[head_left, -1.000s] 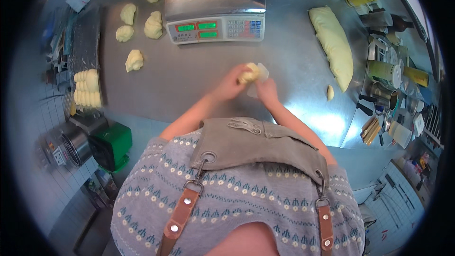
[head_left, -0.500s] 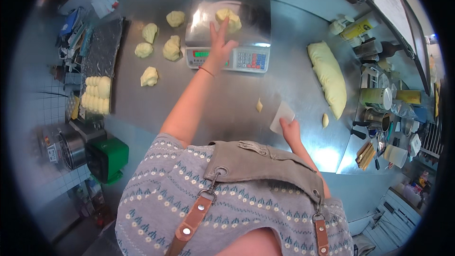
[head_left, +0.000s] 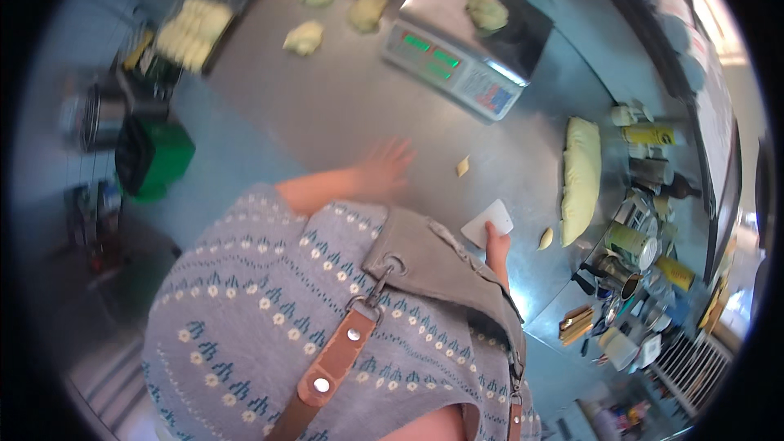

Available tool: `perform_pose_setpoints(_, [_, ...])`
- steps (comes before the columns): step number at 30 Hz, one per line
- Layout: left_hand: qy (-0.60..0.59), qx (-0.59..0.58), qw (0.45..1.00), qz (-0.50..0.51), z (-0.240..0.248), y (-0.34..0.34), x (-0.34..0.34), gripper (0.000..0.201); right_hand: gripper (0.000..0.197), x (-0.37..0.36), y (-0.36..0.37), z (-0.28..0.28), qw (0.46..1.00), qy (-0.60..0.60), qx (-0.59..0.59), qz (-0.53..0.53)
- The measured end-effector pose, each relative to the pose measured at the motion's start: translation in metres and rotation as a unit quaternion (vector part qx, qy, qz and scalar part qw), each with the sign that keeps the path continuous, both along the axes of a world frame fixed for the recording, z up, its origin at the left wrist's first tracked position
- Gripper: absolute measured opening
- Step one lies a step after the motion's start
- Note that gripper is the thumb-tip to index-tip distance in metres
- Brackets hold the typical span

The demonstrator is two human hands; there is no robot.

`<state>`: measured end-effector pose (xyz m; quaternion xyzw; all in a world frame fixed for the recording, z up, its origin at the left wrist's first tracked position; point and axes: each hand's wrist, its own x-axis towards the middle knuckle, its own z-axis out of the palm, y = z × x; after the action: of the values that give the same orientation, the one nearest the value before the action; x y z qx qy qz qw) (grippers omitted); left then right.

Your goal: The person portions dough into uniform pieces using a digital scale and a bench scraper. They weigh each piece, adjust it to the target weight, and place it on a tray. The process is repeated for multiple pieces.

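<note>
A piece of yellow dough (head_left: 487,12) rests on the steel pan of a digital scale (head_left: 457,65), whose green display is lit. My left hand (head_left: 389,163) is empty, fingers spread and blurred, over the steel table in front of the scale. In my right hand (head_left: 496,238) a white dough scraper (head_left: 487,225) is gripped near the front edge. A small dough scrap (head_left: 463,166) lies between the hands and the scale. To the right is a long dough log (head_left: 581,181), with another small scrap (head_left: 545,238) beside its near end.
Several dough lumps (head_left: 367,12) lie left of the scale. At the far left, shaped dough rolls (head_left: 194,33) sit on a dark tray. Cans (head_left: 630,245), a metal pot (head_left: 616,276) and tools crowd the right side. A green bin-like box (head_left: 155,155) stands lower left.
My left hand has let go of the dough on the scale and drawn back toward me. My right hand still holds the scraper. The whole view has turned and shifted.
</note>
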<state>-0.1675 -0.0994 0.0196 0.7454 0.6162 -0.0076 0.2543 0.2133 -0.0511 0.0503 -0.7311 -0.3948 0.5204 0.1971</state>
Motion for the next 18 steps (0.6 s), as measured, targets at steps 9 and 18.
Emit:
perform_pose_setpoints(9, [-0.054,0.060,0.994,0.078,0.036,0.029,0.006,0.070,0.048,-0.005,0.000,0.001,1.000,0.000,0.010,-0.006])
perform_pose_setpoints(18, [-0.168,0.403,0.872,0.223,0.132,0.281,-0.009,0.071,0.047,0.013,0.019,-0.004,0.986,0.140,-0.075,-0.055])
